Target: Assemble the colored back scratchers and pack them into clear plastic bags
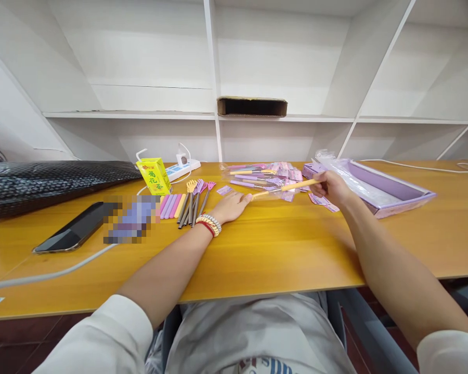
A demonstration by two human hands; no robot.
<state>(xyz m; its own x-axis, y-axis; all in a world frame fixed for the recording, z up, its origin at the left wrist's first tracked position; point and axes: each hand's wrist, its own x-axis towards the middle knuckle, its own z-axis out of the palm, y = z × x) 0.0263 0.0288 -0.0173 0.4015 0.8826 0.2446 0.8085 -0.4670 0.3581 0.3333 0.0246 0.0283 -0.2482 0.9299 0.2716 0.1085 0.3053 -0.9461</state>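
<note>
My right hand [331, 188] is closed around a yellow-handled utensil [286, 187] that lies inside a clear plastic sleeve, held just above the wooden table [265, 244]. My left hand [232, 206] rests on the table with fingers stretched toward the sleeve's near end, touching its tip. Beaded bracelets circle my left wrist. To the left lies a row of small forks and spoons [193, 202] with pink, purple and yellow handles. Behind my hands sits a pile of packed utensils in clear sleeves [261, 176].
A purple box lid [390, 189] with plastic wrap lies at the right. A yellow drink carton [154, 176], a white power strip [181, 167], a black phone [76, 228], a black textured bag [42, 184] and a white cable [50, 272] sit at the left. White shelves stand behind.
</note>
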